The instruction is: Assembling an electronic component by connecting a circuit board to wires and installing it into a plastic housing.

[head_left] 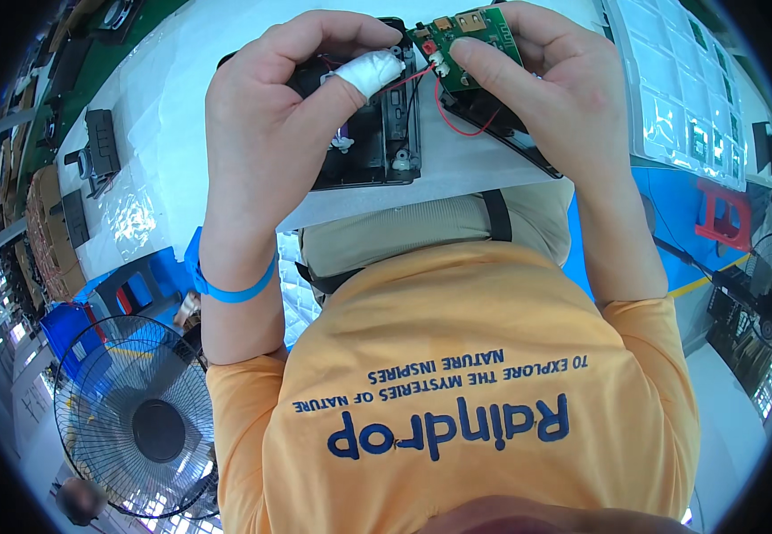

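Note:
My left hand (284,98) grips a black plastic housing (377,147) that rests at the edge of the white table (172,116); its thumb is wrapped in white tape and presses near the housing's top. My right hand (546,84) pinches a small green circuit board (466,44) between thumb and fingers, just above the housing. Thin red wires (453,111) run from the board down into the housing. A blue band circles my left wrist.
A clear plastic tray (680,89) with small parts lies at the right on the table. Black parts (101,147) lie at the left. A standing fan (141,414) is on the floor at lower left, a red stool (723,214) at right.

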`<state>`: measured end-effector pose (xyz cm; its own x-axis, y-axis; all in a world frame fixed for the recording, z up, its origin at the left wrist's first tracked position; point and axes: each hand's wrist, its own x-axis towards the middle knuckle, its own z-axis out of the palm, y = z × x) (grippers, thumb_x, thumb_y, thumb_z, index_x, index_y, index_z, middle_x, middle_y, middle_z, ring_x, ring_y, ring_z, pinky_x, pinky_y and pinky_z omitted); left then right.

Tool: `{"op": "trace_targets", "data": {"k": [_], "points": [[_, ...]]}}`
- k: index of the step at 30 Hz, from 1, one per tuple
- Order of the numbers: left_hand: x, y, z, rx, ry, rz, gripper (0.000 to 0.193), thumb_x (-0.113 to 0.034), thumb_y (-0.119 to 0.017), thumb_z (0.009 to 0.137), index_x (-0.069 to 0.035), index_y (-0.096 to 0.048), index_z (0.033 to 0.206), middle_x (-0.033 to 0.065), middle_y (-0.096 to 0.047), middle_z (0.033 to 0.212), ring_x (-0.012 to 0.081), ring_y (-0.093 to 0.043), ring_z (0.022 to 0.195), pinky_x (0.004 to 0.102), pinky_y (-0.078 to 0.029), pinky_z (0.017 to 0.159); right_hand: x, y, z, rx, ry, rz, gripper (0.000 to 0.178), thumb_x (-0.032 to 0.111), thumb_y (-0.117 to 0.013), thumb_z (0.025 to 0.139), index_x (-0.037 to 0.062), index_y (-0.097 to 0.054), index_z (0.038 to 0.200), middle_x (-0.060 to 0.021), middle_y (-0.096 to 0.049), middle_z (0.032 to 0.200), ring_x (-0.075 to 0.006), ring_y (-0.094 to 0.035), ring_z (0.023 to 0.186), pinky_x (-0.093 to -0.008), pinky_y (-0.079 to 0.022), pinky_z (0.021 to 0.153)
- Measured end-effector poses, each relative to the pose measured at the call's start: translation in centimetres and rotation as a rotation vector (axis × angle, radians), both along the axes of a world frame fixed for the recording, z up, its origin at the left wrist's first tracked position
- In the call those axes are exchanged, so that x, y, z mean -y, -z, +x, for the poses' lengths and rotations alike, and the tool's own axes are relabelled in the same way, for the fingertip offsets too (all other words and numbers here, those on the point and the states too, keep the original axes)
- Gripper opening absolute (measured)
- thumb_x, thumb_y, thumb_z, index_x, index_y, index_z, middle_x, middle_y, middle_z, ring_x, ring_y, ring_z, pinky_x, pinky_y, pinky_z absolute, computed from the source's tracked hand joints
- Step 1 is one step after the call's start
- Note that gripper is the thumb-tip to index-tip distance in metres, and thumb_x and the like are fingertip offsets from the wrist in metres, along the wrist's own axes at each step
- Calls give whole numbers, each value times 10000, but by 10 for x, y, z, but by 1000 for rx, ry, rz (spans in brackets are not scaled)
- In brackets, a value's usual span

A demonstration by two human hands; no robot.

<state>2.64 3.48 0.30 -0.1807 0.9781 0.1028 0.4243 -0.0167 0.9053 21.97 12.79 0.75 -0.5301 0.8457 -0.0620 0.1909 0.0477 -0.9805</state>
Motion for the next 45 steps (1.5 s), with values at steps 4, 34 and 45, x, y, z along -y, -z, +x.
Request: {"op": "trace_targets", "data": {"k": [4, 34, 45], "points": [[2, 2, 2, 31, 7, 65, 246, 36, -653, 909, 25, -692, 1153, 56, -724, 1057, 114, -664, 992, 237, -508, 912, 0, 1, -1, -46, 14, -30, 94, 28, -700, 900, -60, -692, 932, -6, -672, 752, -20, -565, 653, -184, -445, 556], [-2, 10, -5, -137, 31, 14, 125, -70, -708, 906, 11, -701, 1001, 17, -644, 933, 102, -583, 864, 231, -459, 788, 11, -6, -9, 127, 16, 443, 71, 71, -733, 860, 12, -718, 897, -62, -659, 676, -71, -572, 560, -235, -446, 514], [-4, 3, -2, -407, 40, 107, 117, -67, -709, 873, -5, -708, 972, 43, -655, 926, 166, -576, 909, 272, -447, 833, -23, 56, -31, -607, -30, 1177, 136, 75, -762, 809, 52, -745, 942, -82, -719, 788, -223, -687, 656, -293, -515, 574]]}}
